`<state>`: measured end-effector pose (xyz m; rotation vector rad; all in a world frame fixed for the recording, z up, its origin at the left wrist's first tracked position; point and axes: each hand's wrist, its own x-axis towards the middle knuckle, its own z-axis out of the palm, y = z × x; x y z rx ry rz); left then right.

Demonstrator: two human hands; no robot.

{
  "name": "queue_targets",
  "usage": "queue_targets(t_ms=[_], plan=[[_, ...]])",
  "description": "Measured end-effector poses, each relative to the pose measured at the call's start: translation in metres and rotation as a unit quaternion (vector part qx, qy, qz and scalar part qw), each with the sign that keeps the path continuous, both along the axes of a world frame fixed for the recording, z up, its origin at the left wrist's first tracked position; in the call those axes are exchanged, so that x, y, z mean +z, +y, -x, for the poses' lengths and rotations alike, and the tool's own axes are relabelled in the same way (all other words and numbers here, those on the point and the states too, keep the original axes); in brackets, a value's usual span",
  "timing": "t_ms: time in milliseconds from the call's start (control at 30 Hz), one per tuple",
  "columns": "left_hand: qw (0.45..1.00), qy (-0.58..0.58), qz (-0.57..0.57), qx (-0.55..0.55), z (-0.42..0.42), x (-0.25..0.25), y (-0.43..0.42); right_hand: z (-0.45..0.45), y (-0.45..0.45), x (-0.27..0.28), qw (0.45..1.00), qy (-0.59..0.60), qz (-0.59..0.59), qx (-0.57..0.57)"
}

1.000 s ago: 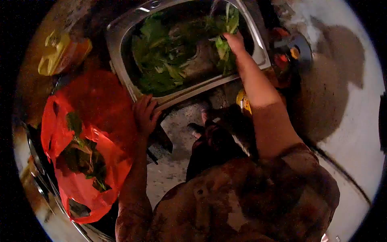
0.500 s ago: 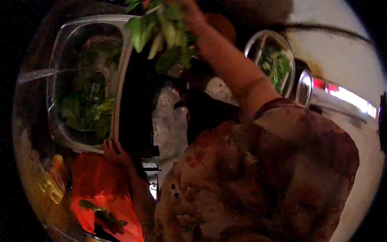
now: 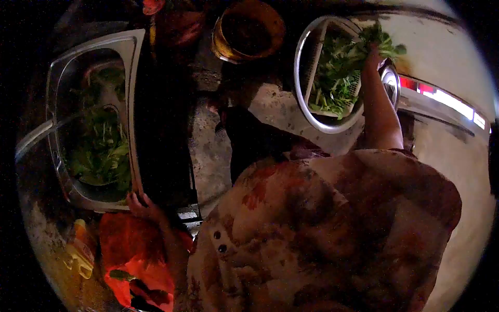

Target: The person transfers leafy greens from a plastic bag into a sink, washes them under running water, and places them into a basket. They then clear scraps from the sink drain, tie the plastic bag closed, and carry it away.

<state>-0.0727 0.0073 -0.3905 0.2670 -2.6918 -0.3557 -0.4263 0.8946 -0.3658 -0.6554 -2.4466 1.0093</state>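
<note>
Green leaves [image 3: 335, 86] already lie in the basket [image 3: 315, 67], the right hand [image 3: 372, 60] grips a bunch [image 3: 383, 41] at its edge, and left of it the sink [image 3: 131, 88], where the left hand [image 3: 143, 208] rests loosely, has more.

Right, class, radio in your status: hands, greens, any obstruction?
Right hand gripping greens at basin rim. Left hand on sink edge. Nothing visibly blocking.

A round yellow bucket [image 3: 223, 48], dark inside, stands at top centre on a grey, mottled floor [image 3: 205, 166]. At lower left — a yellow plastic item [image 3: 80, 258], too dim to identify. Along the right — a broad pale surface [image 3: 452, 156] and a bright red-and-white strip [image 3: 451, 105].
</note>
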Motion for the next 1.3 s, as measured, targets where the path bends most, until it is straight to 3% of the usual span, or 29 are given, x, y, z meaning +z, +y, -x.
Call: queue_targets(t_ms=[67,133,167,233,300,367,433,467,500,567,600,633,700,767,833,867,900,967,1100,1167,1233,1300], plan=[[1.0,-0.016,0.01,0.016,-0.004,0.004,0.003,-0.001,0.097,-0.088,0.957,-0.062,-0.272,0.077],[0.998,-0.049,0.028,0.013,-0.006,0.006,-0.002,0.004,0.086,-0.111,0.977,-0.165,-0.116,0.07],[0.998,-0.055,0.017,0.011,-0.006,0.006,-0.006,0.008,0.071,-0.11,0.966,-0.216,-0.141,0.033],[0.998,-0.067,-0.008,0.01,-0.007,0.005,-0.009,0.015,-0.018,-0.071,0.939,-0.266,-0.214,-0.037],[0.996,-0.063,-0.055,0.032,-0.009,-0.002,-0.01,0.032,-0.129,-0.025,0.941,-0.252,-0.222,-0.037],[0.994,-0.069,-0.068,0.045,-0.012,-0.003,-0.015,0.047,-0.258,0.011,0.967,-0.216,-0.13,0.033],[0.993,-0.093,-0.051,0.055,-0.014,-0.002,-0.011,0.042,-0.401,0.044,0.967,-0.182,0.073,0.163],[0.991,-0.111,-0.044,0.066,-0.016,0.0,-0.009,0.038,-0.468,0.059,0.942,-0.178,0.133,0.25],[0.988,-0.105,-0.062,0.092,-0.016,0.001,-0.005,0.034,-0.526,0.069,0.907,-0.147,0.121,0.375],[0.988,-0.088,-0.089,0.095,-0.003,-0.001,0.0,0.039,-0.627,0.067,0.792,-0.129,0.09,0.589],[0.989,-0.079,-0.093,0.084,0.0,-0.002,-0.003,0.032,-0.676,0.073,0.716,-0.153,0.203,0.65],[0.988,-0.063,-0.104,0.092,-0.003,-0.002,0.0,0.036,-0.717,0.06,0.69,-0.174,0.171,0.681],[0.987,-0.03,-0.132,0.089,-0.001,-0.013,0.005,0.072,-0.776,-0.025,0.753,-0.167,0.011,0.636],[0.907,-0.012,-0.394,0.149,0.01,0.01,0.006,0.106,-0.813,-0.06,0.751,-0.274,-0.093,0.594],[0.902,-0.005,-0.405,0.152,0.006,0.011,0.006,0.137,-0.835,-0.118,0.735,-0.348,-0.208,0.544],[0.949,-0.016,-0.289,0.128,0.004,0.006,0.007,0.128,-0.851,-0.133,0.731,-0.344,-0.238,0.539],[0.98,-0.03,-0.171,0.099,-0.003,0.0,0.005,0.109,-0.869,-0.15,0.735,-0.306,-0.249,0.552],[0.975,-0.036,-0.196,0.094,-0.008,0.002,0.008,0.042,-0.903,-0.169,0.752,-0.208,-0.195,0.594],[0.98,-0.005,-0.179,0.082,-0.005,-0.009,0.01,-0.101,-0.979,-0.183,0.744,-0.06,0.109,0.657],[0.979,-0.018,-0.18,0.091,-0.006,-0.005,0.011,-0.131,-1.001,-0.195,0.755,-0.037,0.102,0.647],[0.977,-0.034,-0.188,0.091,-0.006,-0.003,0.013,-0.123,-1.014,-0.213,0.766,-0.024,-0.079,0.638],[0.972,-0.053,-0.21,0.091,-0.009,-0.004,0.015,-0.115,-1.019,-0.214,0.746,-0.048,-0.132,0.651]])
